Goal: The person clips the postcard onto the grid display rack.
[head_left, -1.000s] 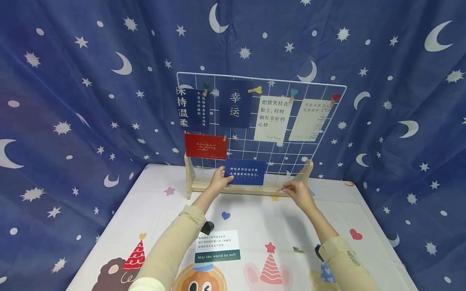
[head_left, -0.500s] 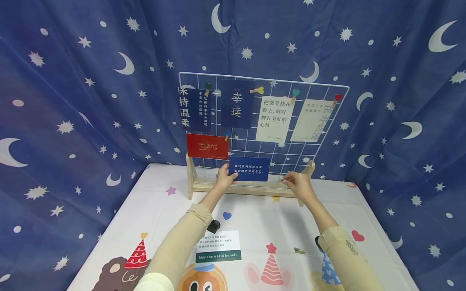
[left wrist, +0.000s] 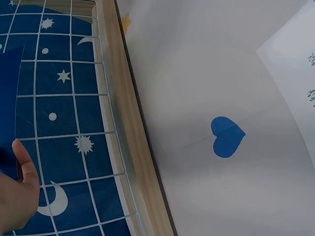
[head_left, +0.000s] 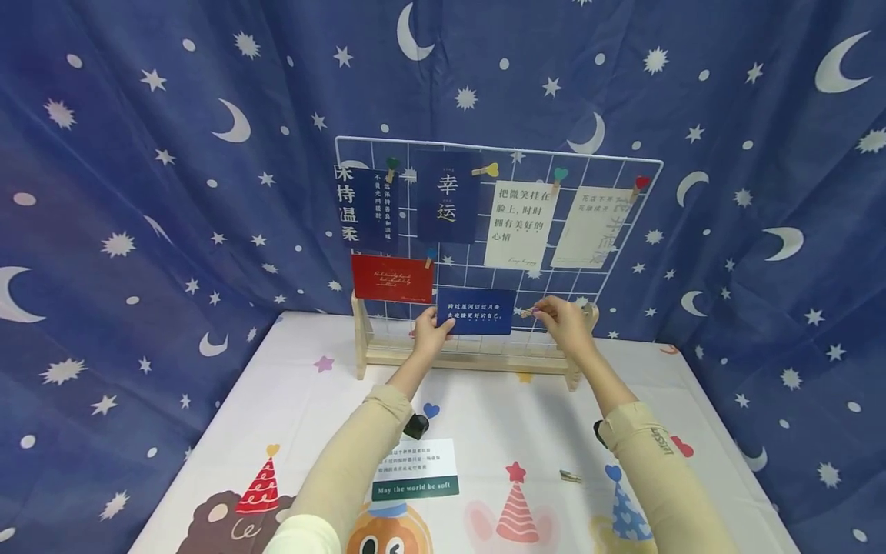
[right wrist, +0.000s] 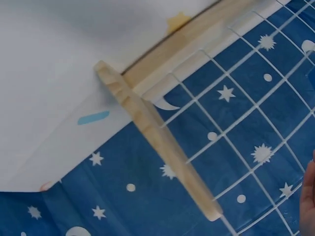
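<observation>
My left hand (head_left: 431, 338) pinches a dark blue card (head_left: 477, 312) with white lettering by its left edge, in front of the lower part of a white wire grid (head_left: 538, 278). In the left wrist view, the thumb of that hand (left wrist: 18, 199) lies on the card's face (left wrist: 8, 108). Just right of the card, my right hand (head_left: 569, 327) pinches a small wooden clothespin (head_left: 529, 312) with a purple end, apart from the card. Only the edge of the right hand (right wrist: 308, 204) shows in the right wrist view; the clothespin is out of sight there.
Several cards hang on the grid by clothespins, among them a red card (head_left: 391, 278) left of the held one. A wooden base (head_left: 471, 360) bears the grid. On the tabletop lie a white-and-green card (head_left: 415, 471) and a loose clothespin (head_left: 571, 477).
The left hand has carried the blue card up and slightly right. The right hand has risen with the clothespin to about the card's height.
</observation>
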Demonstrator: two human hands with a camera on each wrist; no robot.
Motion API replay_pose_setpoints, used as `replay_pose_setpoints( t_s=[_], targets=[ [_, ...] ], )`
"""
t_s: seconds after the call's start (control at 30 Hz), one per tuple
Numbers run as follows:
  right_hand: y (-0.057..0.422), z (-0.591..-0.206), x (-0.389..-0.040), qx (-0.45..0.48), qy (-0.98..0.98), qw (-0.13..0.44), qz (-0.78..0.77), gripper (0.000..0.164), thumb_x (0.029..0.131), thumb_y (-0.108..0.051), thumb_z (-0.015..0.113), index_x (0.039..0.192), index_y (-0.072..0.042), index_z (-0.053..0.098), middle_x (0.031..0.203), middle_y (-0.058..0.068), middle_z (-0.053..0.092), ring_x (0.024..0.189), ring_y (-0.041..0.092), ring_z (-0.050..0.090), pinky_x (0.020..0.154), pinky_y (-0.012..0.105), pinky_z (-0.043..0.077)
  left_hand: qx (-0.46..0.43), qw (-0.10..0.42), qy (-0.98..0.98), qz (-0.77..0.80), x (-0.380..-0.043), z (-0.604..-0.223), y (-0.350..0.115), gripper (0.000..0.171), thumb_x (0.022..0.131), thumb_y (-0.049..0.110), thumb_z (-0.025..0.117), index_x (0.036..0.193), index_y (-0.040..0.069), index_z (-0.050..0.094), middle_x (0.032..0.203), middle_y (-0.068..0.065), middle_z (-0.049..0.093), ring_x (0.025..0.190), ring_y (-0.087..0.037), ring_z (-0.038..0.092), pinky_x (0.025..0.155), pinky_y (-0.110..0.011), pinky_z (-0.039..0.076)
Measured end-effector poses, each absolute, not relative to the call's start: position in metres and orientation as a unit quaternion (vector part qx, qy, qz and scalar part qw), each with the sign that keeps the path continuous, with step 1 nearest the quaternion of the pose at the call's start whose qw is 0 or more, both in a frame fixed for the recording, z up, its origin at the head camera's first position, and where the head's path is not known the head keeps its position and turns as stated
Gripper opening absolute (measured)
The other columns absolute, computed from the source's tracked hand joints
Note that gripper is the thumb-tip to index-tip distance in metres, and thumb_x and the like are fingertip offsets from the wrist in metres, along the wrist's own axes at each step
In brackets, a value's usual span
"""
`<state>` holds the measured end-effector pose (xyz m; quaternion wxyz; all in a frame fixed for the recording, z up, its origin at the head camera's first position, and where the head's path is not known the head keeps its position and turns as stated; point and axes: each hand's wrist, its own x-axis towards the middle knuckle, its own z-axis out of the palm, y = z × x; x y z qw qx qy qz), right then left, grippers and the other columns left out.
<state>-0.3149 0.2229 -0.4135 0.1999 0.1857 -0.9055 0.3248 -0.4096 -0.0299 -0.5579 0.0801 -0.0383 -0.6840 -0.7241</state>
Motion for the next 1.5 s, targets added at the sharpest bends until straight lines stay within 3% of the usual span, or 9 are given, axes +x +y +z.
replay_pose_setpoints(
  t_s=[0.13, 0.47, 0.7, 0.8, 0.93, 1.13, 1.33, 1.37, 1.5],
  targets=[
    [0.216, -0.405, -0.32, 0.171, -0.907, 0.209, 0.322, 0.015, 0.09, -0.005, 0.06, 0.1, 0.006, 0.064, 0.092, 0.022, 0.07, 0.08, 0.032, 0.068, 0.073, 0.042, 0.057, -0.028, 0.069, -0.682, -0.727, -0.427, -0.573, -0.027, 0.067, 0.083, 0.016, 0.071, 0.138, -0.003, 0.04, 0.126, -0.025, 0.057, 0.09, -0.027, 0.07, 0.065, -0.029, 0.059],
    [0.201, -0.394, -0.338, 0.173, -0.897, 0.244, 0.326, 0.015, 0.09, -0.005, 0.06, 0.1, 0.005, 0.064, 0.092, 0.021, 0.07, 0.077, 0.031, 0.067, 0.071, 0.04, 0.057, -0.011, 0.074, -0.668, -0.74, -0.45, -0.591, -0.028, 0.064, 0.08, 0.015, 0.074, 0.136, 0.002, 0.044, 0.138, -0.024, 0.047, 0.105, -0.033, 0.064, 0.068, -0.035, 0.059],
    [0.197, -0.389, -0.343, 0.169, -0.896, 0.265, 0.314, 0.012, 0.088, -0.004, 0.062, 0.094, 0.006, 0.065, 0.089, 0.022, 0.07, 0.076, 0.032, 0.068, 0.07, 0.04, 0.057, 0.017, 0.124, -0.669, -0.732, -0.448, -0.592, -0.019, 0.063, 0.076, 0.023, 0.077, 0.126, -0.006, 0.051, 0.126, -0.038, 0.049, 0.066, -0.021, 0.071, 0.059, -0.025, 0.058],
    [0.194, -0.386, -0.344, 0.165, -0.904, 0.263, 0.293, 0.011, 0.089, -0.005, 0.061, 0.092, 0.005, 0.064, 0.089, 0.022, 0.07, 0.075, 0.033, 0.067, 0.07, 0.04, 0.056, 0.024, 0.144, -0.66, -0.737, -0.447, -0.59, -0.016, 0.06, 0.076, 0.02, 0.077, 0.122, -0.01, 0.052, 0.121, -0.04, 0.052, 0.065, -0.02, 0.071, 0.058, -0.025, 0.058],
    [0.19, -0.383, -0.344, 0.154, -0.921, 0.248, 0.257, 0.011, 0.089, -0.005, 0.06, 0.092, 0.005, 0.064, 0.091, 0.022, 0.07, 0.078, 0.034, 0.068, 0.071, 0.039, 0.057, 0.028, 0.134, -0.654, -0.744, -0.449, -0.591, -0.015, 0.049, 0.079, 0.016, 0.075, 0.119, -0.005, 0.056, 0.11, -0.028, 0.065, 0.071, -0.025, 0.072, 0.061, -0.029, 0.059],
    [0.184, -0.382, -0.343, 0.152, -0.936, 0.234, 0.217, 0.011, 0.088, -0.004, 0.06, 0.092, 0.005, 0.065, 0.092, 0.021, 0.07, 0.084, 0.035, 0.068, 0.077, 0.039, 0.057, 0.054, 0.145, -0.64, -0.752, -0.452, -0.597, -0.011, 0.046, 0.074, 0.018, 0.08, 0.113, 0.002, 0.061, 0.104, -0.022, 0.068, 0.065, -0.024, 0.071, 0.059, -0.03, 0.059],
    [0.18, -0.38, -0.346, 0.153, -0.946, 0.21, 0.193, 0.012, 0.09, -0.005, 0.059, 0.093, 0.003, 0.067, 0.094, 0.018, 0.071, 0.088, 0.033, 0.068, 0.082, 0.038, 0.056, 0.063, 0.154, -0.62, -0.767, -0.478, -0.628, -0.007, 0.053, 0.072, 0.019, 0.082, 0.116, 0.0, 0.059, 0.115, -0.026, 0.062, 0.073, -0.023, 0.071, 0.06, -0.029, 0.059],
    [0.179, -0.379, -0.347, 0.151, -0.948, 0.205, 0.193, 0.012, 0.09, -0.005, 0.059, 0.094, 0.003, 0.067, 0.095, 0.018, 0.071, 0.089, 0.033, 0.068, 0.083, 0.038, 0.056, 0.066, 0.148, -0.618, -0.769, -0.475, -0.623, -0.007, 0.056, 0.073, 0.015, 0.08, 0.119, -0.005, 0.056, 0.123, -0.033, 0.055, 0.078, -0.023, 0.071, 0.061, -0.029, 0.059],
    [0.175, -0.375, -0.348, 0.144, -0.95, 0.196, 0.193, 0.011, 0.089, -0.004, 0.06, 0.093, 0.002, 0.067, 0.095, 0.018, 0.07, 0.089, 0.033, 0.068, 0.083, 0.038, 0.055, 0.071, 0.146, -0.607, -0.778, -0.464, -0.611, -0.01, 0.059, 0.075, 0.015, 0.079, 0.123, -0.006, 0.053, 0.134, -0.036, 0.043, 0.094, -0.022, 0.069, 0.065, -0.027, 0.059]
  ],
)
